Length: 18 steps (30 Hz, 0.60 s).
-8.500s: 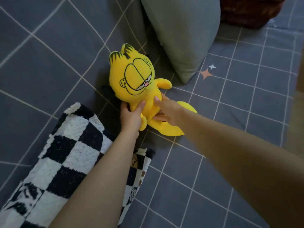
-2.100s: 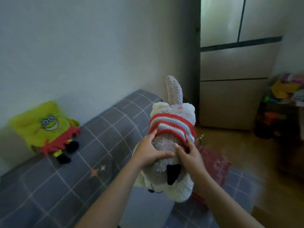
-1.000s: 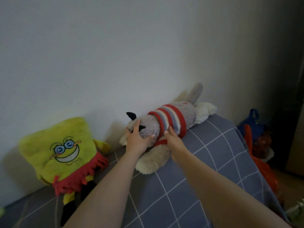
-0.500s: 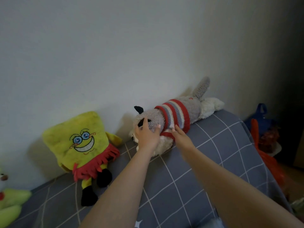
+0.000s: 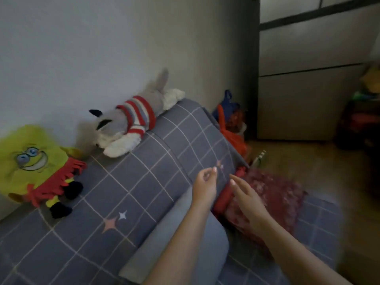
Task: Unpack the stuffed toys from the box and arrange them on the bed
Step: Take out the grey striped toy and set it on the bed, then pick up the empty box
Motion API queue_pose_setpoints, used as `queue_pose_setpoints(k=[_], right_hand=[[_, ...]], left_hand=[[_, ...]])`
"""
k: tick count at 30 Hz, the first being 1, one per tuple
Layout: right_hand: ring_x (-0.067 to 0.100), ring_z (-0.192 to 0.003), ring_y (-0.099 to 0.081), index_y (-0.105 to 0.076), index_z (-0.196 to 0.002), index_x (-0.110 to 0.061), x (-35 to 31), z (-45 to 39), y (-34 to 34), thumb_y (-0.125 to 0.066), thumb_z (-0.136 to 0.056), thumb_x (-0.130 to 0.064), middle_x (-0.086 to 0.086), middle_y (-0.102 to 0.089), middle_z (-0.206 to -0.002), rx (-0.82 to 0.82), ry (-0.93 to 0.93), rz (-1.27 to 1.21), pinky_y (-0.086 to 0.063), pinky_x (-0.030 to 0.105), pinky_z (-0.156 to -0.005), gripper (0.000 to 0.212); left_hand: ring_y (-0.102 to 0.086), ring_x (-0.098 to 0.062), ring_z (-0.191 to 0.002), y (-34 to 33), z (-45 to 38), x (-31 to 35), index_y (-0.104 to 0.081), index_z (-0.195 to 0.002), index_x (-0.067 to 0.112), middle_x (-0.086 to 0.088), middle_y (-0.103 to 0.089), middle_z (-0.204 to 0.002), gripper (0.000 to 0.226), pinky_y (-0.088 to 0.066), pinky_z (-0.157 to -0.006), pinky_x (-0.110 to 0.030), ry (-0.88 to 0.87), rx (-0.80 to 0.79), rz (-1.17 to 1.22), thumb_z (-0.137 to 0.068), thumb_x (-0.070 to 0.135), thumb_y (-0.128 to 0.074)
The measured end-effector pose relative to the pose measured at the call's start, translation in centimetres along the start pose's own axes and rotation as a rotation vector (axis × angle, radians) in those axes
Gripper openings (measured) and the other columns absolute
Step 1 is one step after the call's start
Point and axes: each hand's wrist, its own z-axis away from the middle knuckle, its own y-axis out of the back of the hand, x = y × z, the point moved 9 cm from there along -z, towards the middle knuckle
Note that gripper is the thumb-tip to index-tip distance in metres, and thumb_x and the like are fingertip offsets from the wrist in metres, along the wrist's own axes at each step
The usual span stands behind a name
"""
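Observation:
A grey and white plush animal in a red striped sweater (image 5: pixel 131 122) lies on its side along the wall at the far edge of the grey checked bed (image 5: pixel 144 182). Left of it a yellow square plush with a red fringe (image 5: pixel 35 163) leans on the wall. My left hand (image 5: pixel 204 185) and my right hand (image 5: pixel 246 196) hover empty over the bed's right part, fingers apart, well away from the toys. The box is not in sight.
A pale blue pillow (image 5: pixel 181 243) lies under my left forearm. A dark red patterned cushion (image 5: pixel 273 198) sits beneath my right hand. Beyond the bed's end stand orange and blue bags (image 5: pixel 232 122), a wooden floor and a grey cabinet (image 5: pixel 308 79).
Both hands have let go of the grey plush and pulled back toward me and to the right. The plush stays by the wall. The view has swung right.

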Motion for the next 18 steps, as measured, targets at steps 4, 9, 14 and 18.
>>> queue_pose_setpoints(k=[4,9,14,18], right_hand=[[0.007,-0.112,-0.053,-0.054,-0.122,-0.029,9.6,9.7,12.2,-0.049,-0.094,-0.036,-0.005,-0.058,-0.127,0.246,-0.159,0.071,-0.041,0.025,-0.092,0.030],[0.011,-0.118,-0.051,-0.051,-0.130,-0.020,20.6,20.3,23.5,-0.051,-0.093,-0.034,-0.001,-0.056,-0.132,0.440,-0.378,0.104,-0.039,0.024,-0.096,0.040],[0.013,-0.119,-0.052,-0.051,-0.131,-0.018,29.8,27.2,31.7,-0.054,-0.092,-0.031,0.003,-0.057,-0.132,0.550,-0.510,0.113,-0.041,0.028,-0.100,0.041],[0.019,-0.131,-0.043,-0.048,-0.134,-0.022,38.2,30.8,36.4,-0.055,-0.090,-0.038,0.003,-0.052,-0.138,0.547,-0.618,0.205,-0.035,0.036,-0.109,0.047]], left_hand=[[-0.059,-0.016,-0.101,-12.6,8.7,-8.0,-0.061,-0.100,0.018,-0.002,-0.063,-0.105,0.018,-0.044,-0.091,-0.028,0.107,-0.266,-0.083,-0.094,0.032,-0.051],[-0.056,-0.011,-0.100,-25.0,18.0,-17.6,-0.065,-0.103,0.008,-0.002,-0.064,-0.107,0.025,-0.036,-0.077,-0.015,0.198,-0.497,-0.222,-0.094,0.028,-0.052],[-0.059,-0.018,-0.101,-33.9,23.9,-26.5,-0.063,-0.103,0.014,-0.001,-0.065,-0.103,0.026,-0.038,-0.080,-0.022,0.265,-0.593,-0.368,-0.093,0.035,-0.052],[-0.050,-0.025,-0.124,-39.1,26.7,-34.6,-0.050,-0.130,0.011,-0.008,-0.055,-0.132,0.048,-0.037,-0.100,-0.031,0.341,-0.588,-0.492,-0.092,0.039,-0.052]])
